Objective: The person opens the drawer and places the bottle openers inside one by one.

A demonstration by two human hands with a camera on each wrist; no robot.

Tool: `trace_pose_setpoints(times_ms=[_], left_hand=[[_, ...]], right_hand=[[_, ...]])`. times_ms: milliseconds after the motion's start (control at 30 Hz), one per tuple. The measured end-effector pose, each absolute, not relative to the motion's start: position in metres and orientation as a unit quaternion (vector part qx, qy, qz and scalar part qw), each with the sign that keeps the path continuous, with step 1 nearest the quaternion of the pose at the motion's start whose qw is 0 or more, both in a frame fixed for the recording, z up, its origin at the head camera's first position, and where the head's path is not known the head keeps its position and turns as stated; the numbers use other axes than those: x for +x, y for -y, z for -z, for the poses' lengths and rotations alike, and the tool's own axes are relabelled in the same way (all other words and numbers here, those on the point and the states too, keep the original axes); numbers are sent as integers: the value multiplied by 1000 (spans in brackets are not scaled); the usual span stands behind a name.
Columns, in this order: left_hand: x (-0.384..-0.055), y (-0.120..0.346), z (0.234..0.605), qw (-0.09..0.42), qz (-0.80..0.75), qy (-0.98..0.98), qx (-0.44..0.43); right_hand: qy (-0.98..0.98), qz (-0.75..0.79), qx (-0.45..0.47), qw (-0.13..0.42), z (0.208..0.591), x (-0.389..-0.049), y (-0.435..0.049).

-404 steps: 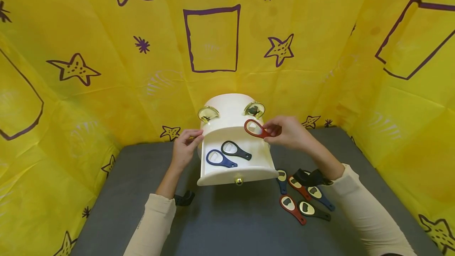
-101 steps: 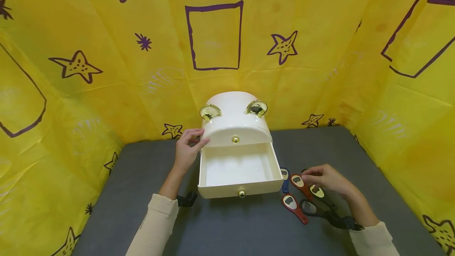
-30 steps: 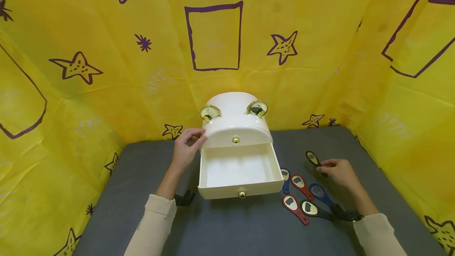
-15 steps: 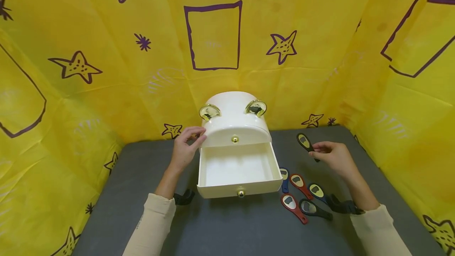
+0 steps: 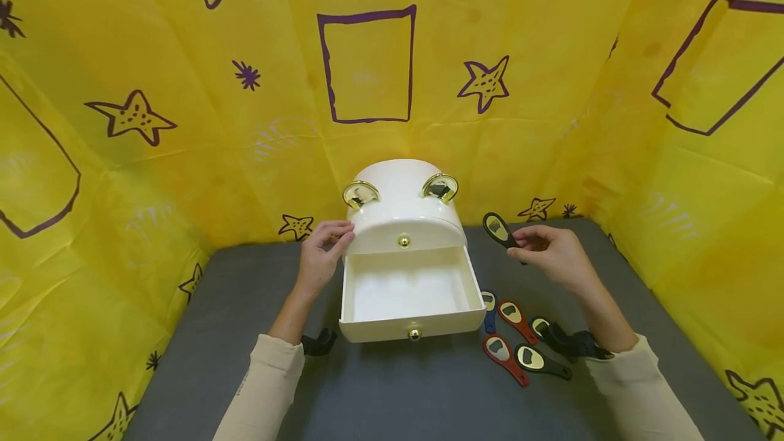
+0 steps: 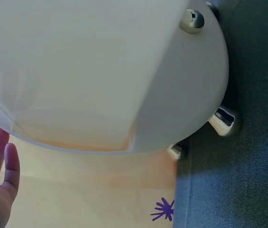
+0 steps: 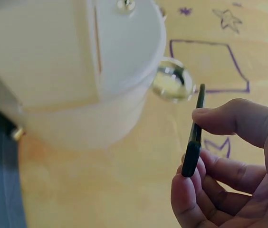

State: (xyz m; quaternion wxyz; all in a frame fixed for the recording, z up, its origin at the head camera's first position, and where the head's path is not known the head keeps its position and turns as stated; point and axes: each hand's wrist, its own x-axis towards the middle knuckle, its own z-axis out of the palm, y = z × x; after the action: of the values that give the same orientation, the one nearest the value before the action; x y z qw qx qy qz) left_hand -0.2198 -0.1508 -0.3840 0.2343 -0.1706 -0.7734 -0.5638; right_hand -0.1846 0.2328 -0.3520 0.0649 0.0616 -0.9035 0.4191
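In the head view, my right hand (image 5: 556, 256) pinches a black bottle opener (image 5: 497, 228) by its handle, in the air right of the white two-drawer box (image 5: 398, 189). The right wrist view shows that bottle opener (image 7: 196, 133) edge-on between thumb and fingers. My left hand (image 5: 318, 256) rests its fingertips on the box's left side, and the left wrist view has its fingers (image 6: 11, 166) fairly straight beside the box. The upper drawer (image 5: 380, 240) is closed. Below it the lower drawer (image 5: 413, 329) is pulled out, with nothing seen inside.
Several bottle openers lie on the grey table right of the box: blue (image 5: 488, 310), red (image 5: 514, 318), another red (image 5: 503, 359) and black (image 5: 539, 361). One opener (image 5: 542, 327) is partly covered by the right wrist's camera. Gold ears (image 5: 439, 188) stick out from the box top.
The upper drawer, earlier out with blue and black openers in it, is closed; the lower one is out. My right hand lifted a black bottle opener and moved it up and left.
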Motion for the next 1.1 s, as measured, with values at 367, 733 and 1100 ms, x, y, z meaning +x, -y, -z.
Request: trace_pose_setpoints(times_ms=[367, 733, 1100], left_hand=[[-221, 148, 390, 234, 585, 759, -167], [-222, 148, 392, 241, 590, 751, -169], [-224, 149, 393, 248, 597, 744, -169]], right_hand=[[896, -424, 118, 66, 340, -185, -195], [876, -434, 207, 37, 343, -186, -140], [891, -391, 230, -26, 362, -189, -89]])
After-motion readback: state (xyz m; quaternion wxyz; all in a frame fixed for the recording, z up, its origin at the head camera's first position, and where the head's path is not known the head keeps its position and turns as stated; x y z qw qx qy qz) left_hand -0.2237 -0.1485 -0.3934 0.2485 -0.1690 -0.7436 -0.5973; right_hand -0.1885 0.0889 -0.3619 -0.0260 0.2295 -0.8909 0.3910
